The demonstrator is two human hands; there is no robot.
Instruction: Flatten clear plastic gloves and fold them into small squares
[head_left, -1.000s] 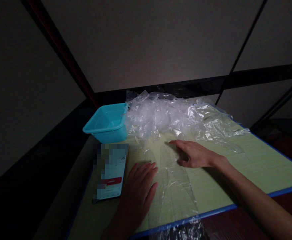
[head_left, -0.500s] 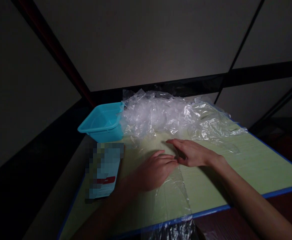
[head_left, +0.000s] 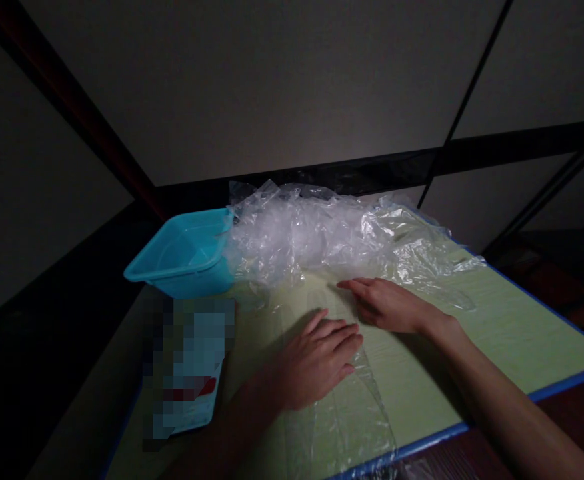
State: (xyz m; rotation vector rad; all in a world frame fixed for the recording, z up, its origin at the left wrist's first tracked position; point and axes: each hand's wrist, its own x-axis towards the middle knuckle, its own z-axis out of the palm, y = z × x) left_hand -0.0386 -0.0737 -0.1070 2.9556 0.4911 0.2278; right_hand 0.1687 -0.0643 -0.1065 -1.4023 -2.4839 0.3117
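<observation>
A thin clear plastic bag (head_left: 339, 413) lies spread out on the green mat and hangs over its front edge. My left hand (head_left: 319, 360) rests flat on this bag with its fingers spread. Close by on the right, my right hand (head_left: 385, 305) touches the upper part of the bag, index finger stretched out to the left. Its lower fingers bend under the palm and are partly hidden. Behind both hands sits a heap of crumpled clear plastic bags (head_left: 317, 233).
On the back left stands a blue plastic basin (head_left: 199, 280), touching the heap. A flat item with a pixelated surface (head_left: 199, 350) lies in front of it. The green mat (head_left: 497, 333) has a blue border, and a pale panelled wall (head_left: 282, 93) rises behind it.
My left hand has slid toward me along the bag, its fingers more spread and now apart from my right hand. More of the bag lies on the mat's front. The view has shifted slightly.
</observation>
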